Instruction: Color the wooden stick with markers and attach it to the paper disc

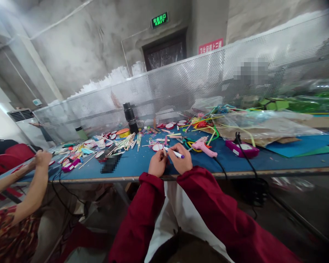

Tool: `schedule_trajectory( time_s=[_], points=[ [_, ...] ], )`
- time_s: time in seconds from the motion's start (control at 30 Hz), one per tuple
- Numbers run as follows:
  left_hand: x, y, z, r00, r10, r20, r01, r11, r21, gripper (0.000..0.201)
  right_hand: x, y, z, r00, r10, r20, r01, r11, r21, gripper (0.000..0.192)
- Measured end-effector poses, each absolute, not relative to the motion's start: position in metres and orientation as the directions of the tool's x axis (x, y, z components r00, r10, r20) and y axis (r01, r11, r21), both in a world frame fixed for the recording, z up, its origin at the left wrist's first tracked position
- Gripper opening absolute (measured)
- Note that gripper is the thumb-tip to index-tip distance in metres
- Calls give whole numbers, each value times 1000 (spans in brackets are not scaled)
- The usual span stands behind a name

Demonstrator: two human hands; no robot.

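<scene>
My right hand [184, 160] is closed round a white marker with a purple end [178, 154], its tip pointing left. Close beside it, my left hand [157, 163] pinches a small pale wooden-looking stick [165, 151] at the marker's tip. Just behind the left fingers lies a white disc with a red rim [157, 147]. A pink glue gun [204, 147] rests to the right of my right hand, its black cord hanging over the table edge.
On the blue table [138, 166] stands a black bottle [130, 117] amid craft sticks [126, 143] and scraps. A purple box [241, 148] with a cord sits right, near pipe cleaners and plastic sheeting [265, 122]. A co-worker's hands [42, 157] are at left. Perforated metal panels border the back.
</scene>
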State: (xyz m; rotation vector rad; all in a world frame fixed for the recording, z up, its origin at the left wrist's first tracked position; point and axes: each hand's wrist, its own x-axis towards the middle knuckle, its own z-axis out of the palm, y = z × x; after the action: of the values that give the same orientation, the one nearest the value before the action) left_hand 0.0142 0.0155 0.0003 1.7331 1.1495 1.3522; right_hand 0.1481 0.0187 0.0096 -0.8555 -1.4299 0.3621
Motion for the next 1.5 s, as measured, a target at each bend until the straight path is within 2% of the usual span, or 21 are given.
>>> schedule_trajectory(
  time_s=[0.47,1.13,1.3,1.5],
  points=[
    [13,20,-5,88,914,396,238,-405,883,11,148,16,13,151,669,728,276,678,-681,17],
    [13,22,-7,91,909,407,252,-417,873,5,148,14,13,155,683,714,235,676,-698,16],
    [13,19,-4,90,905,416,261,-425,867,4,148,14,13,202,678,707,250,662,-707,14],
    [14,18,-2,72,913,400,262,-405,876,6,149,13,14,156,679,718,245,677,-694,14]
  ],
)
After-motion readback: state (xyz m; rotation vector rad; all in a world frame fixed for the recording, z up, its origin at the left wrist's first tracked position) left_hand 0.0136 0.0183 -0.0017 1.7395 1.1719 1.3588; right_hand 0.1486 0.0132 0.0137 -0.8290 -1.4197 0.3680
